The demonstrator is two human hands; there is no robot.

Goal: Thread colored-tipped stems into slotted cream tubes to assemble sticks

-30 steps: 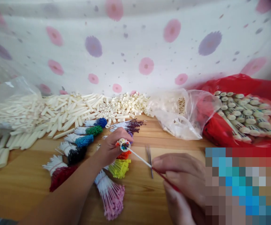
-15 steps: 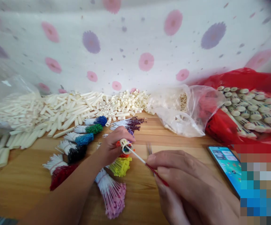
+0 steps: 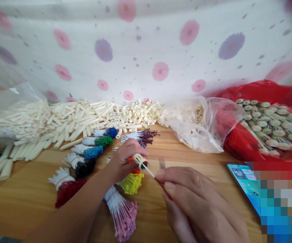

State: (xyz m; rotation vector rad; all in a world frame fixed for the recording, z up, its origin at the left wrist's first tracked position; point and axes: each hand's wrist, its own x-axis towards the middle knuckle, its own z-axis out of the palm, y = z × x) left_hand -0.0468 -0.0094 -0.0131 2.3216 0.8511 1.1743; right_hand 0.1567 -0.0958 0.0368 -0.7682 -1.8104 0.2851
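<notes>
Across the whole back, white curtain (image 3: 141, 40) with pink and purple flowers; below it, wooden table (image 3: 22, 206); at far right, red bag (image 3: 269, 88), gaping around stacked pale tubes with round ends (image 3: 274, 125); along the left and middle of the curtain's foot, long heap of cream tubes (image 3: 77, 121), with shorter slotted pieces (image 3: 136, 113) at its right end; between these and the red bag, crumpled clear bag (image 3: 206, 141); near the front, right hand (image 3: 201, 195), thumb and fingers pinched together on a thin stick (image 3: 149, 171), white toward the tip and red toward the grip; farther back and to the left, left hand (image 3: 125, 158), closed around one slotted tube (image 3: 139, 160), mouth tilted toward the right hand; at lower right, phone (image 3: 245, 184) with lit screen, partly hidden by blurred squares; under and beside the left forearm, pink bundle (image 3: 123, 219), dark red bundle (image 3: 68, 190), yellow bundle (image 3: 132, 184) and black bundle (image 3: 85, 167); just beyond the right fingertips, metal prongs (image 3: 162, 162), partly covered; smallest of all, the stick's white end, at the slotted tube's mouth, too small to tell how deep.
</notes>
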